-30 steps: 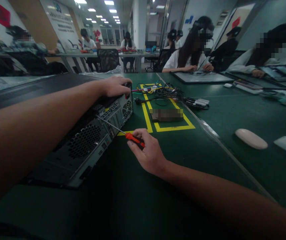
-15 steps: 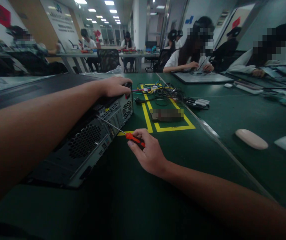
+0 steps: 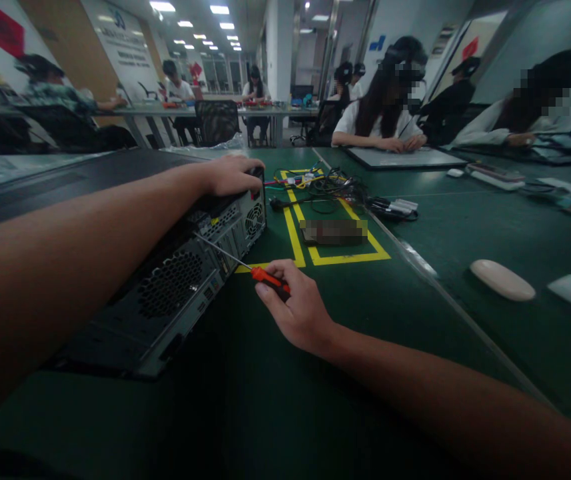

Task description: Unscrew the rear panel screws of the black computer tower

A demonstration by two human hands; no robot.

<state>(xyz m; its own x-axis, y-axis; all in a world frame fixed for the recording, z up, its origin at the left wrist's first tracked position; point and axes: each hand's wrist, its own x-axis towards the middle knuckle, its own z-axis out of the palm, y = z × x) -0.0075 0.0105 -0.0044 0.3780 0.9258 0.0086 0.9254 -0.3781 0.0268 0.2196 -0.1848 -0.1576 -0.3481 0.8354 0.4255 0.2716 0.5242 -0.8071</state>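
A black desktop computer case (image 3: pixel 165 343) lies on the left of the green table, its metal back panel with vent holes and ports turned toward my right side. My left hand (image 3: pixel 230 175) rests over the far top corner of the case, fingers stretched out and lying on it. In my right hand (image 3: pixel 298 303) is a screwdriver (image 3: pixel 270 280) with an orange and black handle, gripped by closed fingers. Its thin shaft points up and left, with the tip at the upper edge of the back panel. Whether a screw sits under the tip is too small to tell.
Beyond the case lies a tangle of cables (image 3: pixel 338 183) beside yellow tape outlines (image 3: pixel 292 230). A dark, partly blurred block (image 3: pixel 334 232) lies inside one outline. Two pale rounded objects, one a beige mouse-like piece (image 3: pixel 502 280), sit at right. Co-workers sit across the table.
My hands, the screwdriver and the case hold almost the same positions. Across the table, a co-worker's hands have shifted slightly over a flat panel.
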